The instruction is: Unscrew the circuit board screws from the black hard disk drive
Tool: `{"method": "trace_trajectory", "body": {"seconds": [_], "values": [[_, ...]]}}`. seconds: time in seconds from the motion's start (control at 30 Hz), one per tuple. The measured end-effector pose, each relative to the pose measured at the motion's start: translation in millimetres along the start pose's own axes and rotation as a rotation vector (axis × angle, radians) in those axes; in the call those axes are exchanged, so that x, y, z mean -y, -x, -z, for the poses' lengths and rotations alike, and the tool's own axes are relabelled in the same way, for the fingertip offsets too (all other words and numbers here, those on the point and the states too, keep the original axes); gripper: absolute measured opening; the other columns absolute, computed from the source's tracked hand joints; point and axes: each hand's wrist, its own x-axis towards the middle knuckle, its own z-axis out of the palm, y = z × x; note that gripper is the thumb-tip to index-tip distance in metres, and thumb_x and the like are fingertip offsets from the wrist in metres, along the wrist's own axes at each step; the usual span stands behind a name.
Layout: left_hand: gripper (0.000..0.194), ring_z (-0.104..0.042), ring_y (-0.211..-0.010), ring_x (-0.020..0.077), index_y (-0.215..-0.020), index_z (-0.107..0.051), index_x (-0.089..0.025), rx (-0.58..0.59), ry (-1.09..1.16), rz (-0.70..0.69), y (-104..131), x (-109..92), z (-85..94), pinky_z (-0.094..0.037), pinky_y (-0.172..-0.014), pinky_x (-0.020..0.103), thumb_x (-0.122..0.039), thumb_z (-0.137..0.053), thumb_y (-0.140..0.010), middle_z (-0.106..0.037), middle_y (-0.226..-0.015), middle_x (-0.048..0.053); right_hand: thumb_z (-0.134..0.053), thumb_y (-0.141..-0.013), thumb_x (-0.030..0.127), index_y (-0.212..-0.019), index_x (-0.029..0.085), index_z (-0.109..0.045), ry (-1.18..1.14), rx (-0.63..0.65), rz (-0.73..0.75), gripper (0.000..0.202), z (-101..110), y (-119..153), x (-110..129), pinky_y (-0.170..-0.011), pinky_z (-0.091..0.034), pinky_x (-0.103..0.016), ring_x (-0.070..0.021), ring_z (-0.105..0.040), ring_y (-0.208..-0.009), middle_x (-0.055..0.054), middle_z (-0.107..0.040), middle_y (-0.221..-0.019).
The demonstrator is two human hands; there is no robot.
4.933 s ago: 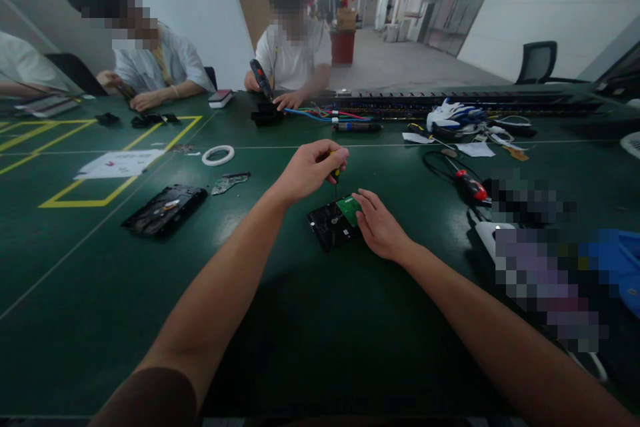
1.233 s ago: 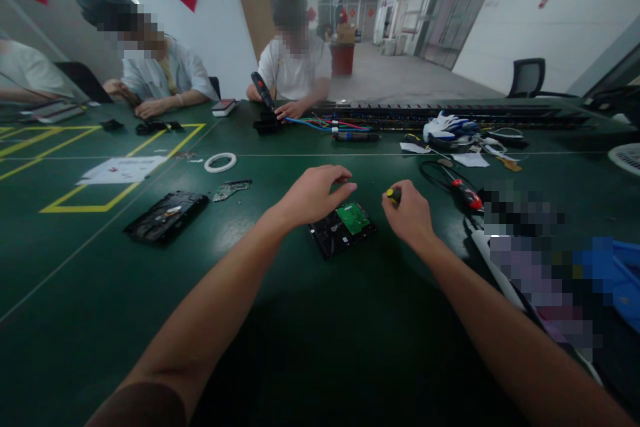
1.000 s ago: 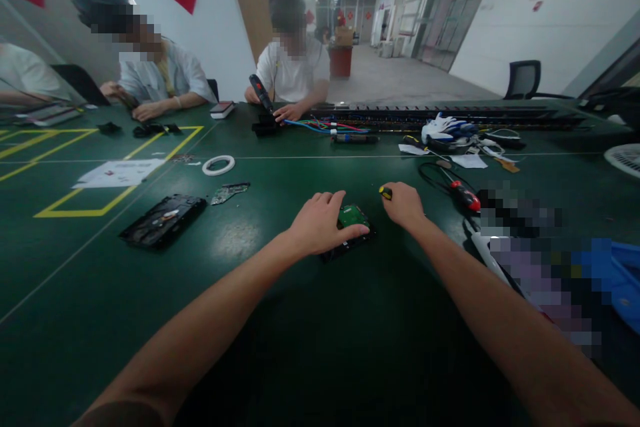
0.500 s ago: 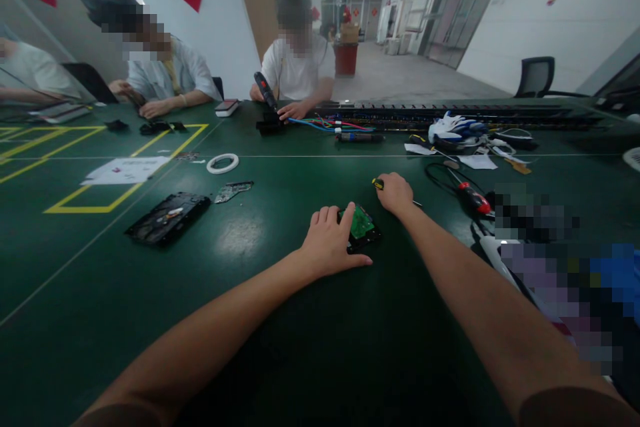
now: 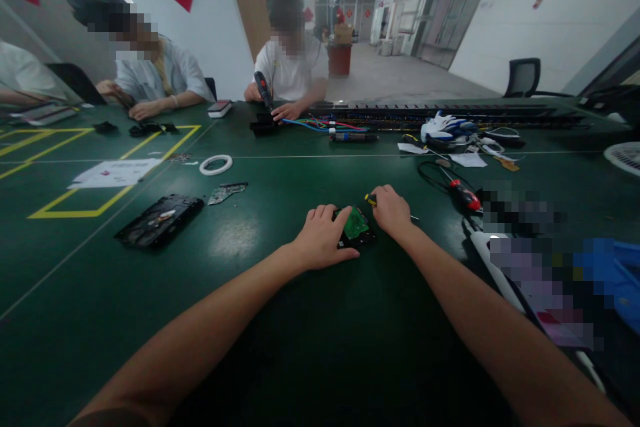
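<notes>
A small black hard drive (image 5: 355, 225) with a green circuit board facing up lies flat on the dark green table. My left hand (image 5: 324, 238) holds it from the left, the index finger across its far left part and the thumb stretched along the near side. Just to the right of the drive, my right hand (image 5: 393, 210) is closed around a screwdriver (image 5: 371, 199) with a yellow and black handle. Its thin metal shaft sticks out on the far side of the fist, pointing right, away from the drive.
Left lie a black drive casing (image 5: 161, 220), a loose circuit board (image 5: 227, 193) and a white ring (image 5: 216, 165). A red-black screwdriver (image 5: 465, 195), gloves (image 5: 445, 128) and cables are right. Across the table a person (image 5: 290, 67) holds a power screwdriver (image 5: 263, 89); others sit left.
The view has turned slightly to the right. My right hand, still holding the screwdriver, has come a little nearer to me beside the drive. My left hand stays on the drive.
</notes>
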Motion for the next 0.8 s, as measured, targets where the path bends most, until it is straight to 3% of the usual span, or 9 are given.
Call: {"method": "trace_trajectory", "body": {"seconds": [0.27, 0.43, 0.53, 0.7, 0.8], "values": [[0.115, -0.042, -0.144, 0.0395, -0.163, -0.030, -0.023, 0.130, 0.106, -0.269, 0, 17, 11.6, -0.032, -0.119, 0.053, -0.069, -0.082, -0.072, -0.045, -0.157, 0.017, -0.059, -0.097, 0.016, -0.113, 0.018, -0.067, -0.008, 0.032, -0.004, 0.017, 11, 39, -11, -0.077, -0.051, -0.037, -0.0283, -0.071, -0.098, -0.014, -0.068, -0.117], [0.117, -0.038, -0.150, 0.0383, -0.164, -0.032, -0.030, 0.203, 0.204, -0.383, 0, 21, 16.5, -0.029, -0.122, 0.052, -0.059, -0.090, -0.067, -0.043, -0.161, 0.013, -0.061, -0.097, 0.017, -0.114, 0.020, -0.066, -0.013, 0.037, -0.015, 0.018, 15, 58, -16, -0.074, -0.052, -0.038, -0.0285, -0.070, -0.096, -0.012, -0.067, -0.119], [0.115, -0.038, -0.151, 0.0385, -0.164, -0.033, -0.032, 0.223, 0.222, -0.406, 1, 22, 17.4, -0.030, -0.123, 0.053, -0.057, -0.091, -0.067, -0.042, -0.162, 0.012, -0.063, -0.095, 0.015, -0.112, 0.020, -0.067, -0.031, 0.043, 0.007, 0.018, 16, 64, -18, -0.074, -0.052, -0.037, -0.0279, -0.070, -0.096, -0.011, -0.066, -0.118], [0.109, -0.036, -0.151, 0.0412, -0.164, -0.034, -0.029, 0.191, 0.191, -0.390, 4, 13, 15.6, -0.030, -0.123, 0.057, -0.076, -0.077, -0.075, -0.039, -0.164, 0.017, -0.062, -0.096, 0.015, -0.111, 0.020, -0.066, -0.040, 0.004, 0.037, 0.016, 18, 65, -19, -0.071, -0.051, -0.035, -0.0246, -0.069, -0.091, -0.009, -0.066, -0.117], [0.103, -0.034, -0.152, 0.0437, -0.162, -0.039, -0.030, 0.164, 0.144, -0.383, 7, 6, 14.7, -0.029, -0.123, 0.060, -0.078, -0.074, -0.077, -0.032, -0.167, 0.018, -0.059, -0.096, 0.014, -0.111, 0.020, -0.065, -0.028, -0.015, 0.071, 0.017, 18, 65, -19, -0.070, -0.050, -0.034, -0.0238, -0.068, -0.089, -0.009, -0.066, -0.116]]}}
